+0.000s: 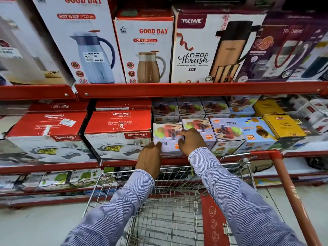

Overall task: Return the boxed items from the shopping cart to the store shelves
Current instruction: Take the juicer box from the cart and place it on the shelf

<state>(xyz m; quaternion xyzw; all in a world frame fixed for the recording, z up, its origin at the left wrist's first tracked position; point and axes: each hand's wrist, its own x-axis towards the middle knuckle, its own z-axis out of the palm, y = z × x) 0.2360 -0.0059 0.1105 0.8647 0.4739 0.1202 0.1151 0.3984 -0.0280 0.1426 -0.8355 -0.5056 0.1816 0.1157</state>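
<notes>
A white juicer box (166, 137) with a fruit picture sits on the middle red shelf (124, 163), between a red Rishabh casserole box (118, 134) and more juicer boxes (228, 131). My left hand (150, 158) presses its lower left corner. My right hand (192, 141) grips its right side and top edge. Both sleeves are blue striped. The wire shopping cart (170, 206) stands below my arms, and what shows of its basket holds nothing.
The upper shelf (195, 88) carries tall Good Day flask boxes (143, 48) and Trueware boxes (209, 48). Yellow boxes (282, 126) sit at the right of the middle shelf. The cart's red handle (291, 190) runs down the right. Small boxes line the lowest shelf (53, 180).
</notes>
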